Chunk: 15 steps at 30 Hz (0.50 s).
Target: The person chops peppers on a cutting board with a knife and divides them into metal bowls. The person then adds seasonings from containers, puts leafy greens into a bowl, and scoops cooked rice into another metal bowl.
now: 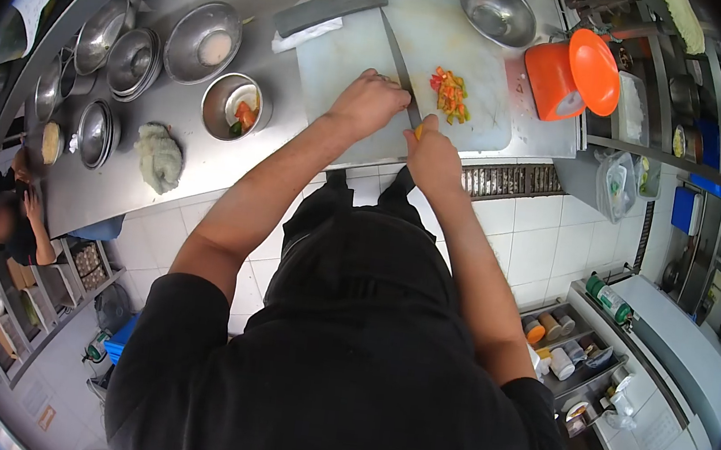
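Observation:
My right hand is wrapped round the yellow handle of a long knife, its blade pointing away over the white cutting board. Just left of the blade, my left hand rests over the board with its fingers curled and close to the metal; what lies under them, if anything, is hidden. A small heap of diced red, orange and green pieces lies on the board to the right of the knife. Beyond, a dark grey bar lies on a white cloth.
A steel pot with vegetable pieces, several metal bowls and a cloth stand left. Another bowl and an orange scale are at the right. A person is at the far left.

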Motion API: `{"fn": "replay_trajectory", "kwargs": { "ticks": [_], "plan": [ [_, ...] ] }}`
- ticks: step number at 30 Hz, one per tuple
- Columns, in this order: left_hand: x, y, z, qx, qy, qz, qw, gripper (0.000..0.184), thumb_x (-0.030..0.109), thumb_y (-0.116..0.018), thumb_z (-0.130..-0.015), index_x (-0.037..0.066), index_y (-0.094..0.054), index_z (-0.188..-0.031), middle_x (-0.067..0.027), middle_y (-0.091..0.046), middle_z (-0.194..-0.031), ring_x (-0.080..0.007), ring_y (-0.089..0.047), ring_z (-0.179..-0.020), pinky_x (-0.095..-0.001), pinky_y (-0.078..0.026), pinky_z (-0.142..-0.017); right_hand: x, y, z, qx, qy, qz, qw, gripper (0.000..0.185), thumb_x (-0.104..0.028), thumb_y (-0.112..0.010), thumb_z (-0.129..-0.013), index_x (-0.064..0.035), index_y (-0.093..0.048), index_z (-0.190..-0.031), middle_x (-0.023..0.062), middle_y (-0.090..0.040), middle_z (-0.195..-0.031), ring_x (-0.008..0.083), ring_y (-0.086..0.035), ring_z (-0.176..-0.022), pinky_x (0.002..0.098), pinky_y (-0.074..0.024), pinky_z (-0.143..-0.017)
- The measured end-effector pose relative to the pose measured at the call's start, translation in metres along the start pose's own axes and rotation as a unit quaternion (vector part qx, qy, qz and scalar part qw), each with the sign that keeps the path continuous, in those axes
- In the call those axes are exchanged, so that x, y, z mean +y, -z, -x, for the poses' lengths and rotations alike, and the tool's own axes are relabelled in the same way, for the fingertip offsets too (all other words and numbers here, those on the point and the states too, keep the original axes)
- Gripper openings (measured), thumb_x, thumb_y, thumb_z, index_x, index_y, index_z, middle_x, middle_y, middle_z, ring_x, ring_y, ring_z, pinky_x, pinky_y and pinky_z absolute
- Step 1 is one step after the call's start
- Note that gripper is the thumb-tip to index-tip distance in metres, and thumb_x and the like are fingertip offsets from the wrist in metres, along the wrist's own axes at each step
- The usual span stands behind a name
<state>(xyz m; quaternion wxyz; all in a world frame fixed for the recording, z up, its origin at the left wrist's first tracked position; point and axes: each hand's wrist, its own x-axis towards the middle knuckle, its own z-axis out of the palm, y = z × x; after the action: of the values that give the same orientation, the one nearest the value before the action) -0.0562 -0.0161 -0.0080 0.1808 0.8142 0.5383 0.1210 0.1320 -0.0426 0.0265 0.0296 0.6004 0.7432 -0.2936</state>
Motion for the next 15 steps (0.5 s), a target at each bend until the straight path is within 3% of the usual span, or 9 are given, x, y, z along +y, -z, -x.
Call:
{"fn": "replay_trajectory", "kwargs": {
  "ticks": [5, 8, 11, 15],
  "plan": [
    [0.001, -0.002, 0.005, 0.048, -0.022, -0.013, 0.998, 0.015, 0.014, -0.061, -0.093, 0.012, -0.076, -0.093, -0.0059, -0.076, -0.093, -0.0248, -0.072, -0.098, -0.0388, -0.048, -0.095, 0.008, 0.017, -0.002, 0.013, 0.02, 0.001, 1.0, 0.037, -0.03, -0.063, -0.104, 0.0027, -0.05, -0.114, 0.03, -0.073, -0.089, 0.0477, -0.073, -0.088, 0.056, -0.0582, -0.077],
    [0.001, 0.009, 0.015, 0.057, -0.006, 0.011, 0.998, 0.015, 0.013, -0.064, -0.093, 0.011, -0.078, -0.098, -0.0056, -0.077, -0.097, -0.0249, -0.072, -0.101, -0.0399, -0.049, -0.095, 0.007, 0.034, 0.013, 0.011, 0.003, -0.008, 1.0, 0.036, -0.03, -0.064, -0.104, 0.0021, -0.05, -0.112, 0.0297, -0.073, -0.089, 0.0482, -0.073, -0.087, 0.0569, -0.0575, -0.075],
    [-0.008, 0.011, 0.033, 0.167, 0.038, 0.076, 0.982, 0.014, 0.013, -0.07, -0.092, 0.01, -0.078, -0.104, -0.0052, -0.077, -0.1, -0.0253, -0.072, -0.103, -0.0416, -0.05, -0.094, 0.006, 0.035, 0.026, -0.016, 0.001, -0.035, 0.999, 0.036, -0.03, -0.065, -0.104, 0.0011, -0.05, -0.113, 0.0292, -0.073, -0.087, 0.0496, -0.072, -0.085, 0.058, -0.0567, -0.074],
    [-0.02, 0.029, 0.049, 0.145, 0.148, 0.061, 0.976, 0.026, 0.017, -0.078, -0.09, 0.01, -0.075, -0.115, -0.0069, -0.076, -0.108, -0.0283, -0.072, -0.104, -0.0433, -0.053, -0.093, 0.017, 0.005, 0.033, -0.019, 0.026, -0.047, 0.998, 0.036, -0.032, -0.064, -0.104, -0.0002, -0.05, -0.112, 0.0293, -0.072, -0.084, 0.0512, -0.071, -0.083, 0.059, -0.056, -0.072]
  ]
}}
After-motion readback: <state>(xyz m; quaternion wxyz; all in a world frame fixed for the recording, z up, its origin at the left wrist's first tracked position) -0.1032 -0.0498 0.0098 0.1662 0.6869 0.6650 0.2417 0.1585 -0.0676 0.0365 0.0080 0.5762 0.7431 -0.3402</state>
